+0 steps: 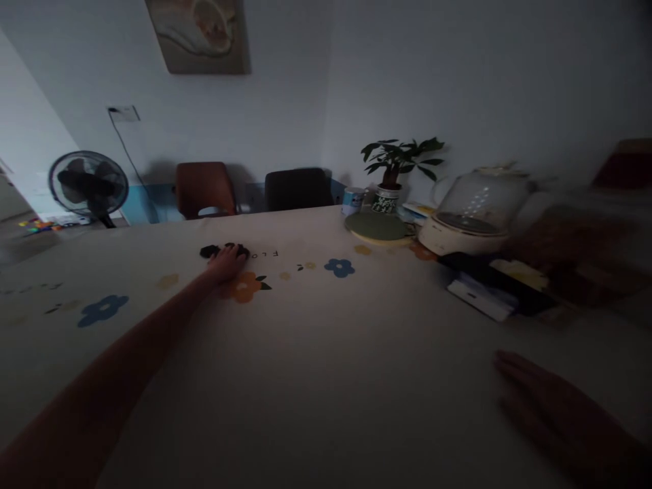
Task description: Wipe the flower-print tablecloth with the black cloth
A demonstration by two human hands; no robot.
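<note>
My left hand reaches out over the far part of the table, with its fingers curled down on a small dark object. More of the same black stuff shows just left of my fingers; its kind is too dark to make out. Under and beside the hand lies the flowered tablecloth, with an orange flower print close to the wrist. Low on the right, my right hand hovers over or rests on the cloth, slightly blurred. Its fingers are stretched out and hold nothing.
At the right stand a glass-topped kettle, a potted plant, a can and a round green mat. A dark tray and a white box lie nearer. Beyond are two chairs and a fan.
</note>
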